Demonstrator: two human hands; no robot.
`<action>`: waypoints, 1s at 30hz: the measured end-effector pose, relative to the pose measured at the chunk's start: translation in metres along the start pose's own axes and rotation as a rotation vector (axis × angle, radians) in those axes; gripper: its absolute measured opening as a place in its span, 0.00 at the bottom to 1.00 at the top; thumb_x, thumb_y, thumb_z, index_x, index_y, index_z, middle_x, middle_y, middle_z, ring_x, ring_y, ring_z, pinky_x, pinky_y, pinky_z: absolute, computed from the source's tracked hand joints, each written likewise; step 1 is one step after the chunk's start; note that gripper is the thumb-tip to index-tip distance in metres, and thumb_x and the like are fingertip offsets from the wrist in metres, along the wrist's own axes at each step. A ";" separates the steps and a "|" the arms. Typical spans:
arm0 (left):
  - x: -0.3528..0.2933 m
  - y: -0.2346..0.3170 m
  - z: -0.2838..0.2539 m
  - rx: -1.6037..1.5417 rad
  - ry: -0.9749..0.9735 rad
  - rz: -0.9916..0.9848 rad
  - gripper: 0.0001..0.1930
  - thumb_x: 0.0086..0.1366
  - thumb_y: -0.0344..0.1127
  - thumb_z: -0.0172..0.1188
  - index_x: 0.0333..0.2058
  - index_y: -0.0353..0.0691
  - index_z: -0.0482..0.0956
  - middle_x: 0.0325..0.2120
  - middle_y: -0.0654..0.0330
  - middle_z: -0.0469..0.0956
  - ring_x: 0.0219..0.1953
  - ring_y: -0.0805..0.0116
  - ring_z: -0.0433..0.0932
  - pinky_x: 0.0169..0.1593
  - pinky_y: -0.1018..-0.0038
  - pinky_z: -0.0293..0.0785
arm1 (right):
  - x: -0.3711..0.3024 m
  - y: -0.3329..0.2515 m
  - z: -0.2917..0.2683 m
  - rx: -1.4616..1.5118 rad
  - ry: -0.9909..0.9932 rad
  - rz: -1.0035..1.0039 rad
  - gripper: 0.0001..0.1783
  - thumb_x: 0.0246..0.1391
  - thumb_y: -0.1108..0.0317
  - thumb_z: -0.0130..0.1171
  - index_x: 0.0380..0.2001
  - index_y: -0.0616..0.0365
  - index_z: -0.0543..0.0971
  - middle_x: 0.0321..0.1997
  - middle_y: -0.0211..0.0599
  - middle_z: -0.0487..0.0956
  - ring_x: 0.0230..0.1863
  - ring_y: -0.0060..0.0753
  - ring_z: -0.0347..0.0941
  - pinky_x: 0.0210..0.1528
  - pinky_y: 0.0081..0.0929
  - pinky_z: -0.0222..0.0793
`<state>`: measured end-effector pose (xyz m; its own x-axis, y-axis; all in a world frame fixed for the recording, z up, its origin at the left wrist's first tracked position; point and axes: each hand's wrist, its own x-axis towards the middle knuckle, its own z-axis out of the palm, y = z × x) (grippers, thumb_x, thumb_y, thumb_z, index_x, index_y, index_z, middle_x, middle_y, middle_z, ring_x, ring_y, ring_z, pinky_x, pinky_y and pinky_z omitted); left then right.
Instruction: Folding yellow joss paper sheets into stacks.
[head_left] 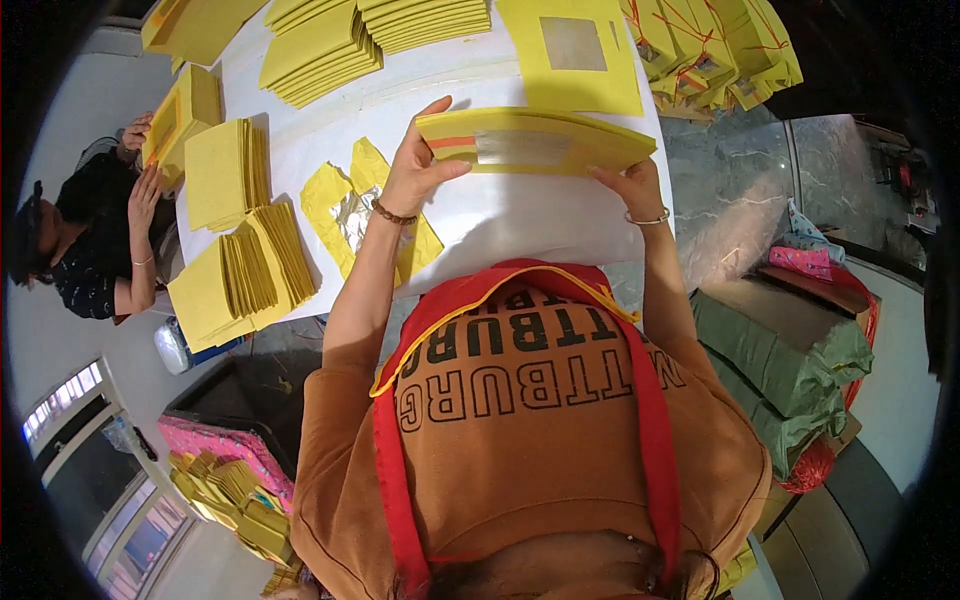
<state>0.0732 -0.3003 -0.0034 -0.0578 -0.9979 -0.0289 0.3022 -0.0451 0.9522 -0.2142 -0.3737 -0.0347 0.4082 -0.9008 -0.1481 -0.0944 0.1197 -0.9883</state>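
A: Where is the yellow paper piece [545,122]?

B: Between the two hands, raised over the white desk [540,225]. It is a long, flat piece with a silvery window and an orange strip on the side facing the wearer.

A: How does the left hand [412,170] have it?

B: By the left end. The thumb lies along the near face, at the lower edge by the orange strip; one finger shows above the top corner, and the others are hidden. Thumb and fingers are only slightly parted, with the paper between them.

A: And the right hand [640,190]?

B: At the right end. The thumb tip is at the lower edge. The rest of that hand's fingers are mostly out of sight, so I can't tell how they are spread, though the end of the piece sits in its grasp.

A: What lies around them?

B: A crumpled yellow piece with a silver patch [348,212] beside the left forearm, and a flat yellow sheet with a grey window [535,85] beyond the held piece. Further left stand a yellow stack [220,180] and a fanned yellow stack [205,290].
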 end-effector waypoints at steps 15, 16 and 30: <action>0.003 -0.019 0.010 0.042 0.312 0.059 0.16 0.53 0.23 0.55 0.42 0.34 0.67 0.37 0.60 0.73 0.37 0.75 0.72 0.41 0.79 0.69 | 0.009 -0.010 0.023 0.023 0.056 -0.161 0.29 0.38 0.71 0.63 0.46 0.61 0.64 0.42 0.37 0.71 0.45 0.27 0.66 0.47 0.23 0.61; 0.005 -0.022 0.010 0.043 0.315 0.064 0.16 0.53 0.23 0.55 0.42 0.34 0.67 0.37 0.60 0.73 0.37 0.75 0.72 0.41 0.79 0.69 | 0.014 -0.007 0.023 0.023 0.052 -0.164 0.29 0.38 0.71 0.63 0.46 0.61 0.64 0.42 0.37 0.71 0.45 0.27 0.66 0.47 0.23 0.61; 0.006 -0.037 0.031 -0.665 0.686 0.073 0.17 0.55 0.19 0.47 0.45 0.36 0.62 0.40 0.57 0.69 0.42 0.64 0.70 0.46 0.68 0.69 | 0.020 -0.022 0.119 0.704 0.053 0.226 0.26 0.49 0.71 0.51 0.52 0.54 0.58 0.46 0.30 0.67 0.45 0.26 0.66 0.42 0.24 0.66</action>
<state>0.0322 -0.3027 -0.0297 0.4888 -0.7996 -0.3490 0.7737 0.2125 0.5968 -0.0959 -0.3442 -0.0203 0.4019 -0.8391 -0.3666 0.4409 0.5282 -0.7256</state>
